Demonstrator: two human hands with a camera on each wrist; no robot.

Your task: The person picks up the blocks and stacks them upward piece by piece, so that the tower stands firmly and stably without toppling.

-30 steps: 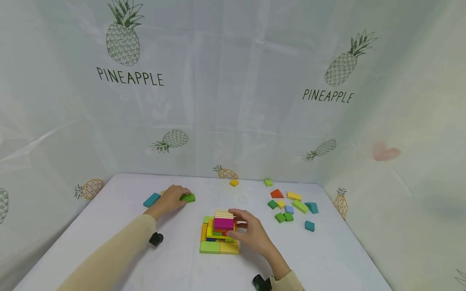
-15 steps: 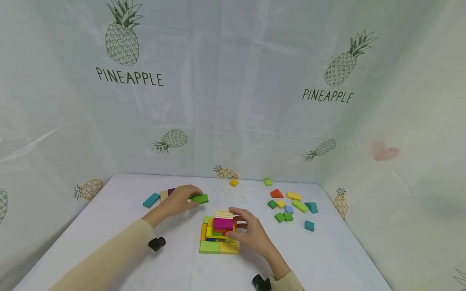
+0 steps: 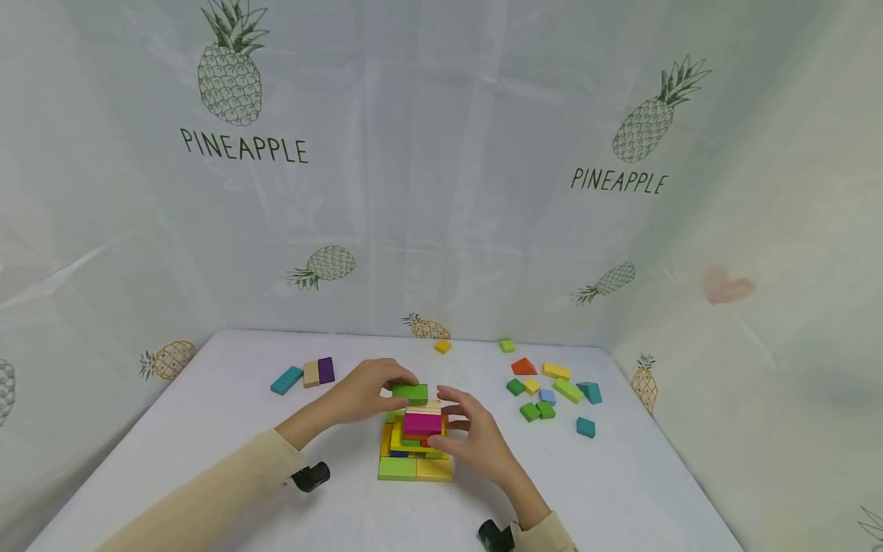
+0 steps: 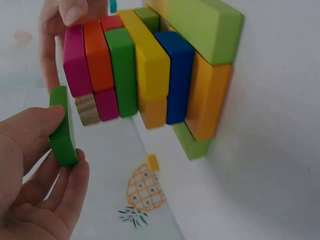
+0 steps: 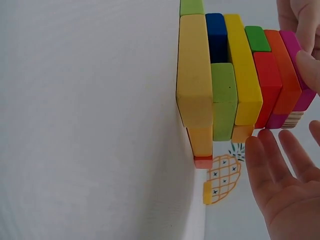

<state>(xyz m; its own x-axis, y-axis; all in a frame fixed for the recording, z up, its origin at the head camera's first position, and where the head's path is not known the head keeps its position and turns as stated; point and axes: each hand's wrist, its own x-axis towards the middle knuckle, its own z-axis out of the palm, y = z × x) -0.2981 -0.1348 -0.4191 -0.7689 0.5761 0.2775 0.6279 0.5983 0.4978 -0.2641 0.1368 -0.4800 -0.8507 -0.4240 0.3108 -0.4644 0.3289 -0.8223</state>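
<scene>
Head view looks down; 2 sideways wrist close-ups share the tower (image 4: 152, 67).

Two hands (image 3: 362, 395), one block stack (image 3: 422, 424), one held green block (image 3: 411, 394), fifteen loose blocks (image 3: 568, 391)

Item 1. On the pale backdrop cloth (image 3: 441, 192), at ten o'clock in the head view, we read "PINEAPPLE". The first lettering (image 3: 244, 146), in thin dark capitals, stands beneath an upright drawn pineapple (image 3: 231, 86) and runs toward three o'clock with a slight dip.

Item 2. On the same cloth, at two o'clock, we read "PINEAPPLE" again. The second lettering (image 3: 619, 182), also in dark capitals but slanted, stands beneath a tilted drawn pineapple (image 3: 645, 132), its crown toward one o'clock.

Item 3. At three o'clock we list a pale red heart (image 3: 730, 287), too blurred for us to say whether it is a printed sign.
</scene>
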